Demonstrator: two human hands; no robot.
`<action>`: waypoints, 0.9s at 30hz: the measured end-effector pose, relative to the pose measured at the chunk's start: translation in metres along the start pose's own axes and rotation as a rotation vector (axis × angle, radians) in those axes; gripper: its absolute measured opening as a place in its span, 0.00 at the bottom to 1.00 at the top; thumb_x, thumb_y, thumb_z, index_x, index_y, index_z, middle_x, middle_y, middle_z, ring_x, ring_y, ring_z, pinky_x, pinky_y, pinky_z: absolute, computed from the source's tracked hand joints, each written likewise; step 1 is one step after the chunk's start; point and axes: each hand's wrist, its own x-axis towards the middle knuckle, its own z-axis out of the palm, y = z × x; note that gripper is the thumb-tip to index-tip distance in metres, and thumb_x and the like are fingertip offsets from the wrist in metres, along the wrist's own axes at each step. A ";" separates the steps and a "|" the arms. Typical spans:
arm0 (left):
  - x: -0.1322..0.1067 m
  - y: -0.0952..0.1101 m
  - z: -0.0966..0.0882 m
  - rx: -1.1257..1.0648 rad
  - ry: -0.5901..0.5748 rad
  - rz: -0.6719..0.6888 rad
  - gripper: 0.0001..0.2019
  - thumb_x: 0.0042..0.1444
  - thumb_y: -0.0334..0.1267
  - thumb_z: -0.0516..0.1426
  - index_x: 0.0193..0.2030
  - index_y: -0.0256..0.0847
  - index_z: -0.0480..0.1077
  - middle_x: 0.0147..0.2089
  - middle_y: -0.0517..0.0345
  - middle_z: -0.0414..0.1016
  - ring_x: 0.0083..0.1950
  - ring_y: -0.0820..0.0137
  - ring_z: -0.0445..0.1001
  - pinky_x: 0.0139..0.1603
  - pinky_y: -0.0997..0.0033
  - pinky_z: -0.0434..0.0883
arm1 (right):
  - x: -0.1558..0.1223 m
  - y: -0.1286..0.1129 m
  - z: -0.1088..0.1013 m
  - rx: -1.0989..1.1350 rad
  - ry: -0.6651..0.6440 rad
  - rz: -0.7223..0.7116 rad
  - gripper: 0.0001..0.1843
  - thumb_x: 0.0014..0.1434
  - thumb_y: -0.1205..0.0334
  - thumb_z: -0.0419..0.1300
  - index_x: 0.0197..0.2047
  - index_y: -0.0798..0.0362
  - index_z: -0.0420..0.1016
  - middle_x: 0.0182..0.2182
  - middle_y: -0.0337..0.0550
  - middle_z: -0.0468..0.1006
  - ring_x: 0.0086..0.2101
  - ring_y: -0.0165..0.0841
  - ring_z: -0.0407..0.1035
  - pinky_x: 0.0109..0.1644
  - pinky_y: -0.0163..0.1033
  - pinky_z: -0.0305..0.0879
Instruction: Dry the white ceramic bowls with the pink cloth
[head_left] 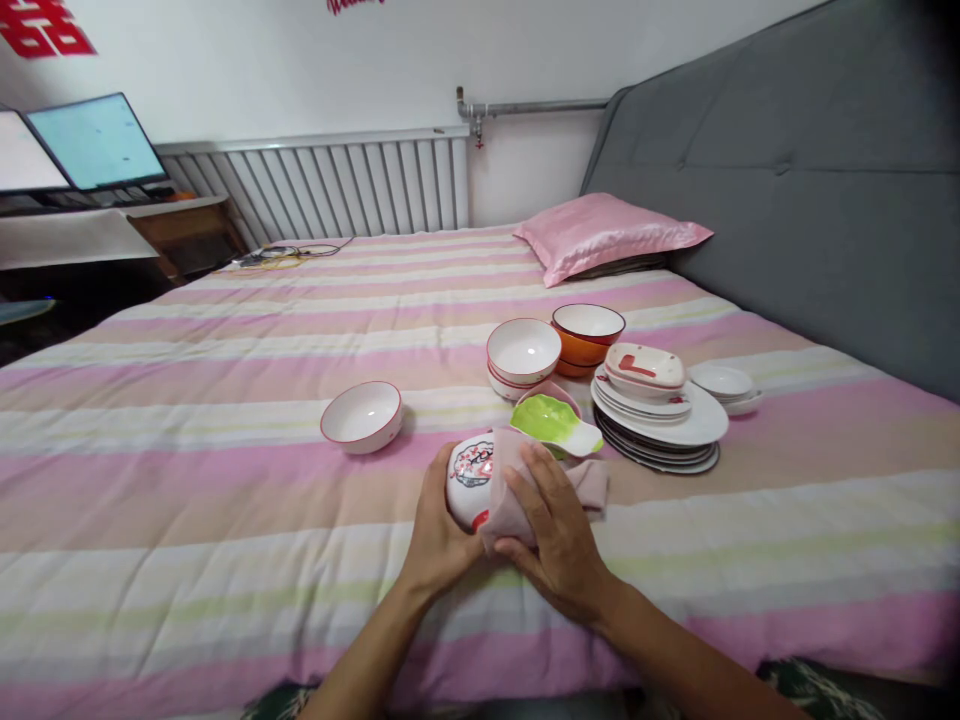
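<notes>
Low over the near part of the bed, my left hand (437, 545) is wrapped round the left side of a white bowl (466, 478) with a red and black painted pattern. The bowl is tilted, with its outer side facing up. My right hand (561, 535) grips a pale pink cloth (507, 500) and presses it against the bowl's right side. A loose end of the cloth trails to the right. Just beyond my hands lies a green and white leaf-shaped dish (555, 422). A white bowl with a red rim (361, 418) sits alone to the left.
Behind stand stacked white bowls (523, 350) and orange bowls (585, 345). To the right are piled plates (705, 418) topped by rectangular dishes (645, 367), beside small white dishes (724, 382). A pink pillow (607, 232) rests near the grey headboard (787, 200); cables (292, 255) lie far left.
</notes>
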 end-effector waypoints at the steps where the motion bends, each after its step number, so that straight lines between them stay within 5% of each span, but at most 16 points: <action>1: -0.002 0.001 0.002 -0.028 -0.022 -0.001 0.42 0.40 0.40 0.65 0.61 0.41 0.51 0.58 0.45 0.62 0.55 0.55 0.67 0.55 0.55 0.68 | 0.002 0.002 -0.003 -0.013 0.008 -0.038 0.35 0.59 0.51 0.56 0.66 0.48 0.50 0.66 0.52 0.50 0.64 0.50 0.44 0.61 0.62 0.54; 13: -0.010 -0.006 0.008 0.101 -0.078 0.150 0.36 0.47 0.44 0.60 0.61 0.42 0.50 0.58 0.45 0.59 0.59 0.54 0.63 0.58 0.51 0.63 | 0.029 -0.004 -0.023 -0.063 -0.133 -0.176 0.20 0.61 0.53 0.54 0.56 0.41 0.68 0.59 0.39 0.66 0.61 0.43 0.54 0.63 0.57 0.51; 27: -0.011 -0.004 0.011 0.128 -0.078 0.040 0.41 0.43 0.42 0.65 0.62 0.43 0.49 0.58 0.46 0.59 0.57 0.54 0.64 0.57 0.53 0.65 | 0.032 0.017 -0.019 0.386 -0.034 0.201 0.19 0.66 0.61 0.44 0.55 0.47 0.69 0.55 0.43 0.70 0.56 0.37 0.62 0.60 0.49 0.58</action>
